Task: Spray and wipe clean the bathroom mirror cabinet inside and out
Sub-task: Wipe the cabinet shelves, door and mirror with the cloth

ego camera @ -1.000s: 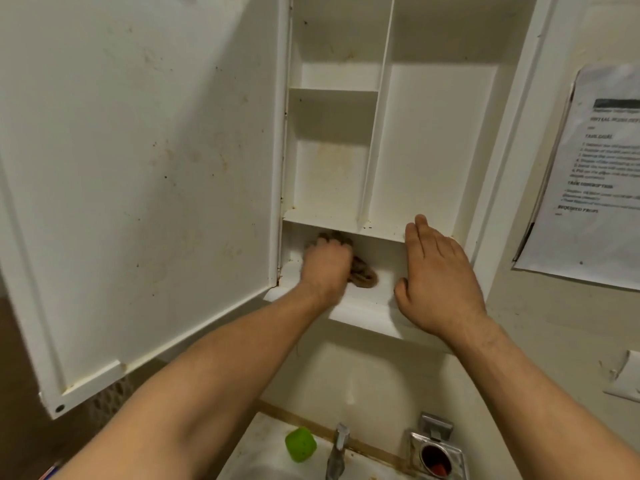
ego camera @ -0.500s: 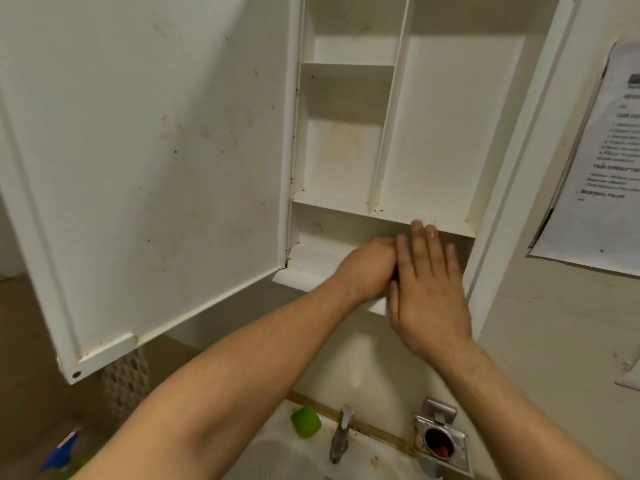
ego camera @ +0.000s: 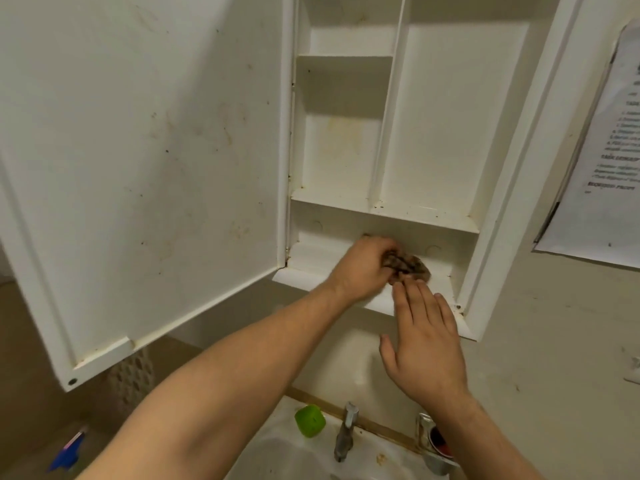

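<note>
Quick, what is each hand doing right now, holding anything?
Left hand: closed on the brown cloth, on the cabinet's bottom shelf.
Right hand: open and flat, holding nothing, fingertips at the shelf's front edge.

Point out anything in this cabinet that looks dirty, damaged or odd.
Yellow-brown stains mark the back wall of the left middle compartment. Dark specks sit along the lower shelf edge. The open door carries brownish smears and spots. Nothing looks broken or askew.
</note>
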